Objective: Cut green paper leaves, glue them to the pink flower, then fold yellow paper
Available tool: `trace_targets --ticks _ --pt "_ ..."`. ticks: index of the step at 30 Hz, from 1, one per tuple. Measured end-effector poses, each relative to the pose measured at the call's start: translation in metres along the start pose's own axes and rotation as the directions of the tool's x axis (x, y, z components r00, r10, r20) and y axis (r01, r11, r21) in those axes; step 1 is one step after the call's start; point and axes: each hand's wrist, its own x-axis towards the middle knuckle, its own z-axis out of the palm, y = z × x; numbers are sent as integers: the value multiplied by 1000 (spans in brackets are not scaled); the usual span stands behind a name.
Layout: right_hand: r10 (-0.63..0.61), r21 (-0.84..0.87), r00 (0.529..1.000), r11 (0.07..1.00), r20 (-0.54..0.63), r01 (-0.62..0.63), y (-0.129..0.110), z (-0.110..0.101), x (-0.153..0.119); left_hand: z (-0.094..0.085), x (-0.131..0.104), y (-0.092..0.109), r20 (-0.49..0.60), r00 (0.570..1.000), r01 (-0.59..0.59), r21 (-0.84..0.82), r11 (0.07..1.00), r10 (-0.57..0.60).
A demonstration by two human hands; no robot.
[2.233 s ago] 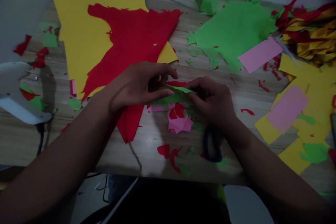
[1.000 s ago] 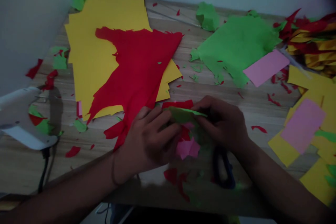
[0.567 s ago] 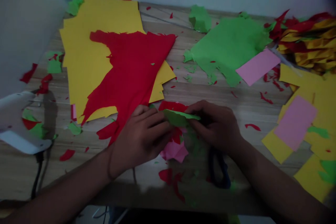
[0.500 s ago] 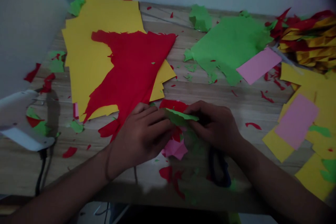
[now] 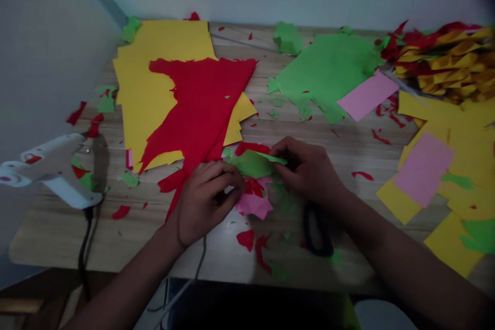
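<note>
Near the middle front of the table, a small green paper piece (image 5: 253, 163) stretches between my two hands. My right hand (image 5: 305, 165) pinches its right end. My left hand (image 5: 212, 193) has curled fingers at its left side, thumb and forefinger bent toward each other; whether they grip the paper is hard to see. Below it lies a crumpled pink paper piece (image 5: 255, 206) with red bits. Large red paper (image 5: 204, 98) lies over yellow sheets (image 5: 145, 98), its lower end beside my left hand. Dark scissor handles (image 5: 319, 232) lie below my right wrist.
A white glue gun (image 5: 64, 170) with a black cord stands at the left. Green paper (image 5: 325, 72) lies at the back, and a pink slip (image 5: 367, 95) overlaps its edge. Folded yellow and red paper (image 5: 444, 62) is heaped at the back right. Torn scraps are scattered around.
The view has shifted left, showing more of the glue gun. My left hand has drawn back slightly left from the green piece, exposing more of it. My right hand still pinches its end.
</note>
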Motion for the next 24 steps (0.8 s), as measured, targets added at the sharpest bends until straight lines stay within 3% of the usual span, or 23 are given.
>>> trace_targets --ticks 10,20,24 --pt "-75 8 997 997 -28 75 -2 -3 -1 0 -2 -1 -23 998 -65 -22 998 65" --pt "-186 -139 976 970 118 201 -3 -14 -1 0 -1 -1 4 999 -54 -43 998 54" --pt "-253 -240 967 938 23 251 -4 -25 -2 -1 0 -2 20 998 -62 -64 996 63"
